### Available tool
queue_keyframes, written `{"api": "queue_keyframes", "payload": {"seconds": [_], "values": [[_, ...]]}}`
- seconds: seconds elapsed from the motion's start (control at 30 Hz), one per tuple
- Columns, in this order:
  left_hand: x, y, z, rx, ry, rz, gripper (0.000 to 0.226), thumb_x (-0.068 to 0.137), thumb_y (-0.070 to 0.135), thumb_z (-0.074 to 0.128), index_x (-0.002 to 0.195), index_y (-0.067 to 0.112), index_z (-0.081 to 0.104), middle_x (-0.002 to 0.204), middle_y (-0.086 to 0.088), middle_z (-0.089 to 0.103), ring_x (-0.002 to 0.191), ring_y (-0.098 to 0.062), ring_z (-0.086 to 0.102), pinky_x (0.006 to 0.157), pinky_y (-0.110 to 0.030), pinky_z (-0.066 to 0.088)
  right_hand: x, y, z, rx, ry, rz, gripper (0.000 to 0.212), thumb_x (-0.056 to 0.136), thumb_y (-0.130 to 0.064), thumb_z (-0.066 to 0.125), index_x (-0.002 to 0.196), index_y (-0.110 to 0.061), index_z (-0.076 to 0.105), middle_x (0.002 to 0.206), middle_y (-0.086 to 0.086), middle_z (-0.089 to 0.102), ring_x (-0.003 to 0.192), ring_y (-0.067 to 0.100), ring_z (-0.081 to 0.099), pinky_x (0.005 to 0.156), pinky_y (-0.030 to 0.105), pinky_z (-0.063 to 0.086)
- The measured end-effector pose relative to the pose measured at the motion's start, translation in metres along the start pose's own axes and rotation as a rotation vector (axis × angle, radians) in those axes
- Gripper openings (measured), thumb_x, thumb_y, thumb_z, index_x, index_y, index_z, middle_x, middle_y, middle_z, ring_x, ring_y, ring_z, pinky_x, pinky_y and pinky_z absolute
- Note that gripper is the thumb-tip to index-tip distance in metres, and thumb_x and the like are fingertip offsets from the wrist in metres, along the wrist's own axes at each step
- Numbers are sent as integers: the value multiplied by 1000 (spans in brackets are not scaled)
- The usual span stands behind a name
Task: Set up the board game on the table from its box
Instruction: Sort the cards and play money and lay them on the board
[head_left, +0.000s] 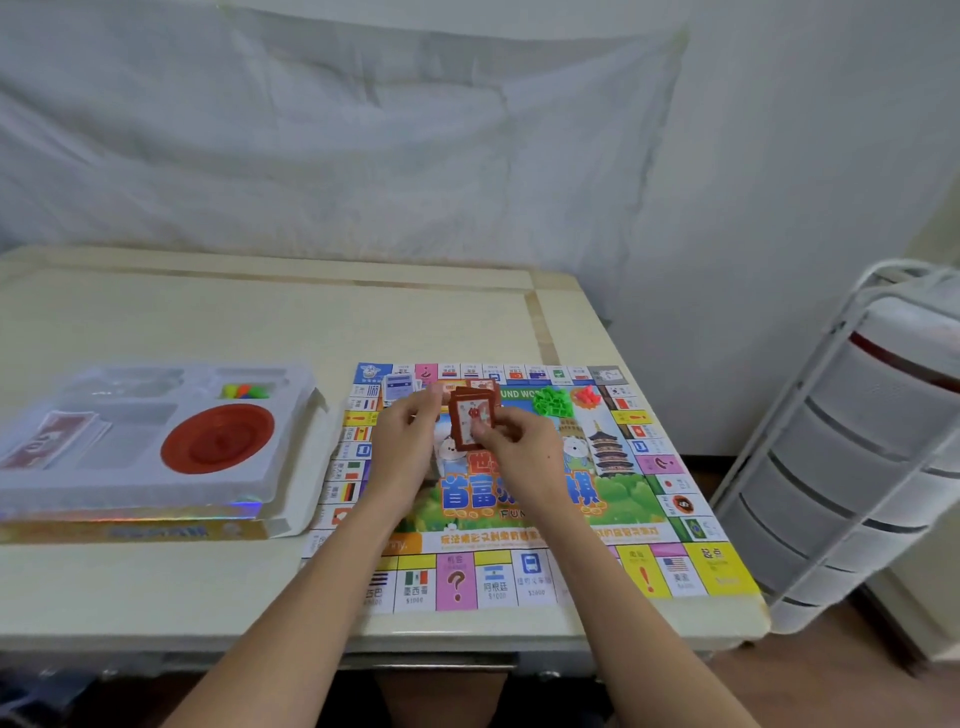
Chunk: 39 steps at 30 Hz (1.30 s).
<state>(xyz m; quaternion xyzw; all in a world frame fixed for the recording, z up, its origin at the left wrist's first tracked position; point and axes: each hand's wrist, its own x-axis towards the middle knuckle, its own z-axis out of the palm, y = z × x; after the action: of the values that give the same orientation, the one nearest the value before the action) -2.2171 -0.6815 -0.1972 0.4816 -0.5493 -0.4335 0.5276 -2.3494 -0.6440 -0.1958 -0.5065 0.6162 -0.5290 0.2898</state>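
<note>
**Both hands holding red-backed cards over the unfolded game board**

Centrally, the game board (524, 499) lies flat and fully unfolded on the right part of the cream worktop (208, 322), its near edge close to the worktop's front edge. Above the board's far half, the left hand (402, 447) and the right hand (522, 452) meet around a small stack of red-backed cards (470, 421). The left grip is clenched on the stack's left edge; the right grip pinches its lower right corner, thumb on the top card's face. The cards are fanned slightly, so that further red backs show behind the front one.

On the board's far centre sit a heap of green plastic pieces (553, 401) and, just beside it to the right, a smaller heap of red plastic pieces (586, 396). A pale blue-and-white card pile (399, 387) rests near the board's far left corner.

To the left of the board, well apart from the hands, the open game box (156, 527) holds a clear plastic insert tray (280, 467). In the tray lie a round red dish (218, 439), a bundle of paper play money (54, 439) in the left compartment, and a few multicoloured tokens (244, 391) in a far compartment.

A white drawer trolley (857, 457) stands to the right of the worktop.
</note>
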Motion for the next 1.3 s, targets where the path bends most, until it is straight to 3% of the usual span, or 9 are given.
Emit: {"api": "queue_keyframes", "payload": {"seconds": [0.2,0.33,0.43,0.57,0.67,0.8,0.93,1.07,1.3], "values": [[-7,-9,10,165,19,37,20,95,32,62,83,23,75,75,14,70,75,-1,68,58,-9,48,-3,15,5,-328,-85,-44,21,95,-21,59,84,-9,72,80,5,72,71,18,64,61,24,45],[-5,-14,9,226,45,81,22,95,34,62,90,18,76,78,16,69,73,5,65,60,-5,46,-1,16,6,-407,-76,-90,31,98,-16,54,69,-8,59,75,13,66,64,19,49,53,20,32],[-3,-16,7,278,24,138,20,94,34,62,92,19,76,81,16,70,78,2,65,64,-7,47,1,17,6,-363,-52,-73,25,96,-16,57,76,-4,68,75,12,68,64,22,53,58,28,39],[6,-21,7,356,-20,168,16,91,21,67,104,16,76,100,5,73,86,4,61,74,-8,44,5,19,3,-189,77,-8,4,88,-18,69,89,-13,70,70,-1,68,60,6,58,54,10,42],[17,-18,11,386,-16,151,18,90,18,68,106,13,75,102,2,73,82,6,59,68,-3,41,15,16,2,-129,65,23,6,87,-17,71,84,-17,66,72,2,67,63,10,59,59,17,48],[49,-4,13,497,-164,152,33,85,25,75,116,17,70,105,1,71,91,-11,63,74,-16,46,44,13,-10,-140,38,81,12,87,-13,71,78,-21,65,75,6,70,72,20,67,69,33,56],[105,6,9,990,-405,231,79,74,42,79,143,30,42,136,1,55,130,-24,40,106,-49,33,89,9,-32,-164,103,142,2,87,-10,69,86,-9,69,73,10,67,74,22,64,72,33,54],[141,5,18,1272,-616,242,93,69,54,75,146,36,27,138,1,49,135,-22,32,102,-50,20,125,7,-29,-300,97,166,4,86,-11,69,84,-9,72,83,9,72,80,22,66,74,33,54],[155,-8,13,1235,-715,262,85,72,51,75,142,34,30,132,9,56,121,-17,50,105,-49,19,148,14,-6,-401,51,157,14,87,-15,69,93,-3,72,95,13,72,91,25,67,83,34,55]]}}
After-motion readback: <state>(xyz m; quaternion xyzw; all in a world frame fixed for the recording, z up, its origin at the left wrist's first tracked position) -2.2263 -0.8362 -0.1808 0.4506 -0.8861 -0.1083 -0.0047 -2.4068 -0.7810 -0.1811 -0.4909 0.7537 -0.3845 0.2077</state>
